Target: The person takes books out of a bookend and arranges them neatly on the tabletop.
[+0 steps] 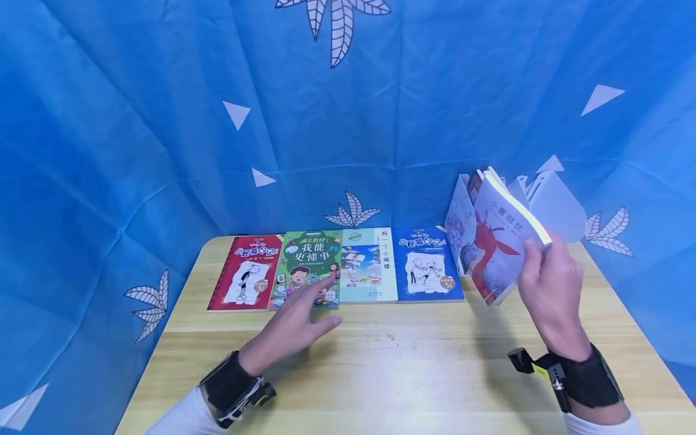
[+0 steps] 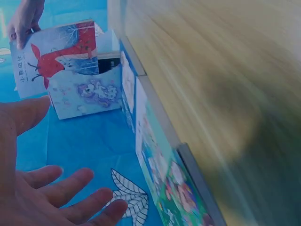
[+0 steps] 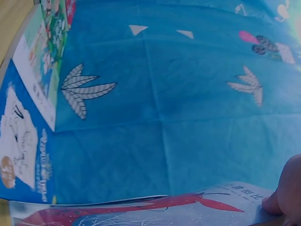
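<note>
My right hand (image 1: 553, 290) pinches the edge of a pale book with a red deer on its cover (image 1: 502, 232), thumb on the cover side. That book is tilted and overlaps a white book holder (image 1: 560, 205) at the back right. In the left wrist view, the holder's pony-printed side (image 2: 89, 96) stands below the deer book. My left hand (image 1: 293, 326) hovers with fingers spread over the near edge of a green book (image 1: 312, 254), holding nothing. In the right wrist view only the thumb (image 3: 287, 193) and part of the deer book show.
A red book (image 1: 244, 272) lies left of the green one. To its right lie a pale green book (image 1: 370, 266) and a blue book (image 1: 426, 263), side by side on the wooden table (image 1: 380, 368). Blue cloth (image 1: 348, 121) hangs behind the table.
</note>
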Demonstrator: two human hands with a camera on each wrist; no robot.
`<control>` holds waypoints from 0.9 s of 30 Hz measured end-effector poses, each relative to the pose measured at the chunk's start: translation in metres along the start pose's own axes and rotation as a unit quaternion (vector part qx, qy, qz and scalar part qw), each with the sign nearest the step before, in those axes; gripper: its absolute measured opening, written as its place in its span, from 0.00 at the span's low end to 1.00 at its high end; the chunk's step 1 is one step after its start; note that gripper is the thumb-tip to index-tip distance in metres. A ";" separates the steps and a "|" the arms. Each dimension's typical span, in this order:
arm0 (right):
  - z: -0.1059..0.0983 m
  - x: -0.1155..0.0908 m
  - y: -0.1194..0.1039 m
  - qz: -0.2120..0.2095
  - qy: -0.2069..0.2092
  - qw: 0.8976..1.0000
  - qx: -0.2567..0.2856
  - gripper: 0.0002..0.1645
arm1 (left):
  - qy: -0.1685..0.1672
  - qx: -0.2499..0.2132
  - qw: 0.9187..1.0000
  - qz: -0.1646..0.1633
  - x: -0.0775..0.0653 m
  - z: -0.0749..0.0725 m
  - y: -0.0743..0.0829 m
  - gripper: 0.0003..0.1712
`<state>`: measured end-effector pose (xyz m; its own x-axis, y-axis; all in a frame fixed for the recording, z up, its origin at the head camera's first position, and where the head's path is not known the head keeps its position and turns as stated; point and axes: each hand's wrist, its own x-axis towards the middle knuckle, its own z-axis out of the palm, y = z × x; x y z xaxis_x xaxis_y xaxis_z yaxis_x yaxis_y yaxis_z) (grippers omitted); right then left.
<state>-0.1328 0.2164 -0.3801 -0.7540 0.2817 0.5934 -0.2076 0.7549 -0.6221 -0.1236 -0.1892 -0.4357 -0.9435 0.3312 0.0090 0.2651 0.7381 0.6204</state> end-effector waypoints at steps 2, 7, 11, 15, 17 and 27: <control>-0.008 -0.001 -0.002 0.009 0.003 1.000 0.001 0.23 | -0.004 -0.019 1.000 0.007 0.005 0.001 0.005 0.48; -0.025 -0.006 -0.006 0.031 0.013 0.999 0.008 0.25 | -0.002 -0.038 0.999 0.030 0.015 0.001 0.018 0.48; -0.037 -0.011 -0.011 0.032 0.024 0.999 0.004 0.25 | -0.003 -0.053 0.998 0.029 0.018 0.000 0.027 0.47; -0.048 -0.015 -0.018 0.015 0.041 0.999 0.012 0.23 | -0.010 -0.069 0.997 0.025 0.020 -0.001 0.033 0.47; -0.053 -0.017 -0.021 0.009 0.045 0.999 0.014 0.23 | -0.012 -0.072 0.997 0.028 0.021 -0.002 0.036 0.48; -0.055 -0.027 -0.029 -0.007 0.007 0.996 0.093 0.17 | -0.018 -0.113 0.991 0.073 0.022 -0.004 0.048 0.46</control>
<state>-0.0718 0.2200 -0.3500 -0.7425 0.2810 0.6081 -0.3306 0.6358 -0.6975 -0.1328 -0.1489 -0.4031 -0.8897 0.4484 0.0855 0.3422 0.5313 0.7750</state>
